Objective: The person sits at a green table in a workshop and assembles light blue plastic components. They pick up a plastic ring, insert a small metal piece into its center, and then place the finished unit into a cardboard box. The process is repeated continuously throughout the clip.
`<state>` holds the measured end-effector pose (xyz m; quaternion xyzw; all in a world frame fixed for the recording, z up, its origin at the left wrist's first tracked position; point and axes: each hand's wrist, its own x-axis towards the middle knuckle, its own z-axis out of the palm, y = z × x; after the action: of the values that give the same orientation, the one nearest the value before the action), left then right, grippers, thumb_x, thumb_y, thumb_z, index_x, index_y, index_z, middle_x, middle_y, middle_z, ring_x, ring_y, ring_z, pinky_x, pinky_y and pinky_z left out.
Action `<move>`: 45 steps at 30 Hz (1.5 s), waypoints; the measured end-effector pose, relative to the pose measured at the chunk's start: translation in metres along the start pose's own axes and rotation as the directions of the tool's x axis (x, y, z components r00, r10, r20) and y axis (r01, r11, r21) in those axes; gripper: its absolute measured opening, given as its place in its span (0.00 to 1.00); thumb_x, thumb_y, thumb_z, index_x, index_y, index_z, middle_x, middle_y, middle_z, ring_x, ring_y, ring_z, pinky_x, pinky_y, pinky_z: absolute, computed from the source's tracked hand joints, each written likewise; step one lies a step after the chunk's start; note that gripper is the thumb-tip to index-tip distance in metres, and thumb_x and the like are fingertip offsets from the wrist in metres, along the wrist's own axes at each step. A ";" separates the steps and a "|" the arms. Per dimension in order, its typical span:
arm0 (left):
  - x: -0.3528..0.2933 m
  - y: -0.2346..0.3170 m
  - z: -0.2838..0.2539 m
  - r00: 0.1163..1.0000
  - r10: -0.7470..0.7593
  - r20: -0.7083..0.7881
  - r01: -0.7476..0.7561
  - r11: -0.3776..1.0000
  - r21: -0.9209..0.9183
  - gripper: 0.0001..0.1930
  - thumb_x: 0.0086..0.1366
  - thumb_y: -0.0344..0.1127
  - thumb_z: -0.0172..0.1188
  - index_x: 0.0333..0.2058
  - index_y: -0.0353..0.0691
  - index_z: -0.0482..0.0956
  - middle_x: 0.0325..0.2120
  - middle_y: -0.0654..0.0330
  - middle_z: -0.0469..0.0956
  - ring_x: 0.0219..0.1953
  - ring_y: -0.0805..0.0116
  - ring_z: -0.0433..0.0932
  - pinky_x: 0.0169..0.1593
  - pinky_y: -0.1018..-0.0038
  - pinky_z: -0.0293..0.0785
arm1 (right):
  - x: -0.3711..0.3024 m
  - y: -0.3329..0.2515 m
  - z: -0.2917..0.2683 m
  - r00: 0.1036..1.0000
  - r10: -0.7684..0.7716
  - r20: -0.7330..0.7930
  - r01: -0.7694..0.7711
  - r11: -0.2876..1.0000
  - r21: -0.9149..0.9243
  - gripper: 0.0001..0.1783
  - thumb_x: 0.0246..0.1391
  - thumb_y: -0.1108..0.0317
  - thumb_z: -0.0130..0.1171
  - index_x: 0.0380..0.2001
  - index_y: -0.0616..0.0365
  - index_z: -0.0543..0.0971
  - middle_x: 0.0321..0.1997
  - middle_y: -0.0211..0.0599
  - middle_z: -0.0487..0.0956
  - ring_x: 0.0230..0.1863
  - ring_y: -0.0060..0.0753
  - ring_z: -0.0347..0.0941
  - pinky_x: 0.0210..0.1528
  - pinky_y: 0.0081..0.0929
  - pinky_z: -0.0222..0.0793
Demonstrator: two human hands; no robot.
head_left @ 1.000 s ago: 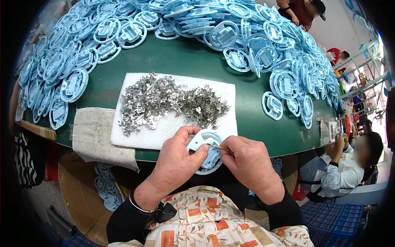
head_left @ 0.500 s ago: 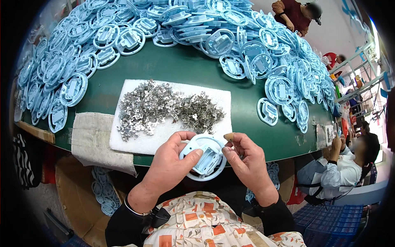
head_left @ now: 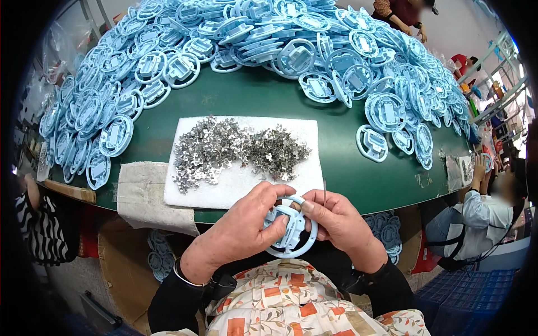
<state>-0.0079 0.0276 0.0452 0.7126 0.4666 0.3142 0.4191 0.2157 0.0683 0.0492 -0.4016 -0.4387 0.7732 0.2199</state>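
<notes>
Under the table's near edge, on the left, an open brown cardboard box (head_left: 120,274) holds loose pale-blue plastic wheels (head_left: 159,257), partly hidden by the left arm. A second brown cardboard box (head_left: 413,229), on the right, shows more blue wheels (head_left: 386,232) inside, bunched close together behind the right forearm. On the green tabletop (head_left: 263,98), a rectangular white foam slab (head_left: 246,191) bears small bent metal clips in two heaps that meet: a bright silver heap (head_left: 202,157) on the left and a darker grey heap (head_left: 277,154) on the right. A big bank of pale-blue round plastic pieces (head_left: 224,33) curves around the far side and both ends of the table.

A single light-blue plastic wheel with a moulded central housing (head_left: 292,231) is between the two hands, raised in front of the slab's near edge. The left hand (head_left: 241,221) grips it from the left, fingers at the top of the rim and thumb on the housing. The right hand (head_left: 340,222) is curled around a thin straight metal rod (head_left: 324,190) pointing upward, its thumb touching the wheel's upper-right rim.
</notes>
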 end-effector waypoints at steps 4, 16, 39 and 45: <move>0.000 -0.017 0.012 0.953 -0.295 0.070 0.205 0.459 -0.865 0.23 0.71 0.32 0.49 0.63 0.35 0.63 0.44 0.59 0.74 0.41 0.71 0.76 0.41 0.75 0.76 | 0.003 -0.009 0.009 0.985 -0.172 0.022 0.169 0.981 0.099 0.17 0.70 0.58 0.56 0.47 0.62 0.79 0.26 0.28 0.76 0.19 0.13 0.65 0.21 0.12 0.59; -0.010 -0.040 0.028 0.978 -0.043 0.205 0.187 -0.259 -0.948 0.26 0.79 0.48 0.35 0.62 0.35 0.66 0.41 0.56 0.72 0.32 0.71 0.68 0.30 0.75 0.70 | 0.031 -0.006 0.026 0.863 -0.499 -0.074 0.410 0.779 -0.475 0.12 0.56 0.71 0.70 0.42 0.60 0.80 0.19 0.21 0.71 0.22 0.09 0.62 0.26 0.15 0.62; -0.090 -0.038 -0.013 0.929 -0.343 0.135 0.238 0.277 -0.931 0.23 0.70 0.32 0.58 0.60 0.29 0.67 0.46 0.60 0.77 0.48 0.78 0.77 0.53 0.78 0.76 | 0.109 -0.004 0.096 0.797 -0.526 0.298 0.420 0.128 -0.898 0.07 0.53 0.68 0.66 0.34 0.56 0.81 0.31 0.40 0.79 0.30 0.47 0.80 0.31 0.39 0.77; -0.094 -0.047 -0.015 0.932 -0.345 0.109 0.215 0.285 -0.934 0.21 0.71 0.33 0.58 0.59 0.29 0.69 0.44 0.61 0.78 0.46 0.80 0.77 0.50 0.81 0.76 | 0.108 -0.005 0.087 0.809 -0.509 0.294 0.379 0.068 -0.923 0.05 0.51 0.71 0.65 0.33 0.55 0.81 0.30 0.38 0.79 0.28 0.47 0.80 0.30 0.39 0.78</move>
<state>-0.0741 -0.0451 0.0054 0.2308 0.3420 0.4851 0.7710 0.0821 0.1023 0.0330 -0.3348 -0.9027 0.2072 0.1737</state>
